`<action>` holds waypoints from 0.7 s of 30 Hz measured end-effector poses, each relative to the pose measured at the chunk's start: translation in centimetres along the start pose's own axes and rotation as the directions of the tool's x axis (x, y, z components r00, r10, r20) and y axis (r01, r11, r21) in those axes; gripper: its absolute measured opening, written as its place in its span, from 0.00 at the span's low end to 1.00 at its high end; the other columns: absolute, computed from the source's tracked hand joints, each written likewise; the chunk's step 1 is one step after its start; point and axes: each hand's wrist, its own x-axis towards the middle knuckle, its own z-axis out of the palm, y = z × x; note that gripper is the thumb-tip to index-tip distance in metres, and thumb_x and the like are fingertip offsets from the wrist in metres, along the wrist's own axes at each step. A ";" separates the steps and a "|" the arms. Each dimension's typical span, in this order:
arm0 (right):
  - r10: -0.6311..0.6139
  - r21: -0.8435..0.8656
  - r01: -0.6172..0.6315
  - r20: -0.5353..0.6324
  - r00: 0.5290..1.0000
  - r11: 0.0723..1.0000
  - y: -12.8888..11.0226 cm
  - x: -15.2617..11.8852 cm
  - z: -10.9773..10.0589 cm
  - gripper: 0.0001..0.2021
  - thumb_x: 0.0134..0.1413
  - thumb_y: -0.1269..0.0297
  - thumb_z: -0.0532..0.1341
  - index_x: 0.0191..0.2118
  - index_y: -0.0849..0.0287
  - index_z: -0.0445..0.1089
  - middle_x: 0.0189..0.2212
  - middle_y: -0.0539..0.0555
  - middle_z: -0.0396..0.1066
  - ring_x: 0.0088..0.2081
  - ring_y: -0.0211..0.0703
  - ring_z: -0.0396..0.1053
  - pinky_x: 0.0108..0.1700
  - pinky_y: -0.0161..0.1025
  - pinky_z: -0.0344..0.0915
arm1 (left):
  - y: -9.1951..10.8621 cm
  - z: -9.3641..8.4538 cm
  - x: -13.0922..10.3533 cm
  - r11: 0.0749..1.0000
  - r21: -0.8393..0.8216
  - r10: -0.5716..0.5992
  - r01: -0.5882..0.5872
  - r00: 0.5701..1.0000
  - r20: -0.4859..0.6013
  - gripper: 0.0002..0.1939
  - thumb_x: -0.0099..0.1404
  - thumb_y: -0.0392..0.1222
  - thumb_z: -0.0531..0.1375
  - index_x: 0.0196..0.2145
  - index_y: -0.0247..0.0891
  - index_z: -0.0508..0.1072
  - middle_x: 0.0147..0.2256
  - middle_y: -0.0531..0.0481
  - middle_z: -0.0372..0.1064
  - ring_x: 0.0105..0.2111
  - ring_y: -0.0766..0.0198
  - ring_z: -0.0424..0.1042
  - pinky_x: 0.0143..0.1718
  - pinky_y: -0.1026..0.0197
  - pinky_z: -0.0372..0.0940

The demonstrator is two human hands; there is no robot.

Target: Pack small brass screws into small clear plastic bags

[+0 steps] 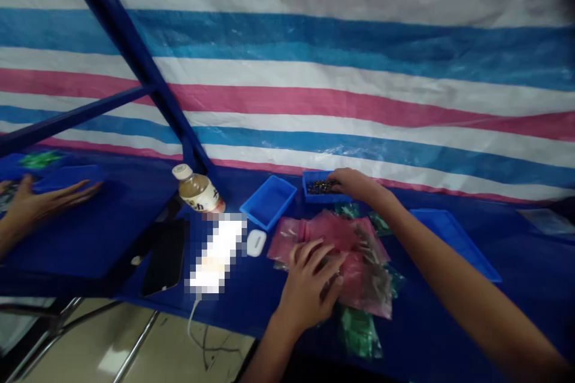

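Note:
My left hand (311, 284) lies over a heap of pink plastic bags (330, 228), its fingers apart and bent, touching the bags. Small parts show dimly through some of them. My right hand (353, 182) reaches into a small blue tray (307, 177) near the back of the table. Small dark and brassy parts (321, 187) fill that tray. The fingertips of this hand are hidden among them, so whether they grip anything does not show. Green plastic bags (359, 332) stick out from under the pink heap.
A blue tray (268, 200), a drink bottle (197, 188), a white case (256, 243), a blurred-out bright phone-like thing (218, 254) with a cable and a dark tablet (164, 257) lie leftward. A flat blue tray (456, 242) lies right. Another person's hand (45, 200) is far left.

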 end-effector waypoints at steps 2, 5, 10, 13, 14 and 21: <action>-0.080 -0.001 0.081 0.110 0.991 0.997 0.8 1.6 0.4 0.13 0.44 0.76 0.67 0.37 0.57 0.76 0.31 0.53 0.75 0.34 0.45 0.71 0.37 0.38 0.61 | -0.1 0.0 -0.2 1.000 -0.005 -0.009 0.009 0.999 -0.050 0.23 0.64 0.43 0.55 0.58 0.49 0.65 0.57 0.48 0.64 0.59 0.53 0.56 0.58 0.44 0.54; -0.192 0.071 0.190 0.014 0.981 0.979 2.1 2.3 0.5 0.12 0.48 0.68 0.67 0.42 0.56 0.75 0.35 0.54 0.76 0.36 0.46 0.72 0.38 0.40 0.63 | 0.0 0.0 -0.4 0.999 -0.011 -0.048 0.047 0.987 -0.151 0.22 0.63 0.41 0.56 0.55 0.46 0.67 0.53 0.47 0.67 0.57 0.54 0.60 0.56 0.47 0.57; -0.221 0.062 0.236 -0.187 0.957 0.970 5.4 2.0 1.9 0.39 0.38 0.48 0.70 0.58 0.57 0.65 0.52 0.67 0.68 0.52 0.55 0.66 0.48 0.52 0.59 | 0.0 0.2 -0.5 0.995 -0.016 -0.096 0.095 0.956 -0.278 0.19 0.62 0.42 0.57 0.52 0.43 0.70 0.48 0.46 0.70 0.51 0.54 0.64 0.51 0.50 0.62; -0.144 0.186 0.159 -0.091 0.985 0.970 6.3 1.8 3.6 0.45 0.33 0.50 0.72 0.60 0.57 0.62 0.52 0.69 0.68 0.51 0.53 0.67 0.47 0.51 0.60 | -0.2 0.6 -0.6 0.994 -0.003 -0.103 0.107 0.949 -0.297 0.19 0.63 0.42 0.56 0.52 0.43 0.70 0.48 0.45 0.69 0.51 0.53 0.64 0.51 0.49 0.63; -0.142 0.245 0.150 -0.053 0.988 0.958 6.3 1.7 3.9 0.45 0.32 0.51 0.73 0.60 0.58 0.63 0.52 0.69 0.68 0.51 0.52 0.67 0.47 0.50 0.60 | -0.3 0.7 -0.6 0.993 0.001 -0.110 0.115 0.950 -0.293 0.20 0.63 0.43 0.56 0.53 0.43 0.69 0.49 0.44 0.69 0.51 0.53 0.63 0.51 0.49 0.63; -0.162 0.182 0.148 0.066 0.985 0.972 4.4 2.4 2.2 0.50 0.24 0.58 0.76 0.60 0.62 0.62 0.52 0.66 0.68 0.49 0.47 0.67 0.46 0.43 0.61 | -1.0 1.5 -0.7 0.988 0.017 -0.144 0.154 0.954 -0.261 0.22 0.65 0.41 0.54 0.57 0.45 0.66 0.50 0.43 0.66 0.53 0.51 0.61 0.52 0.44 0.62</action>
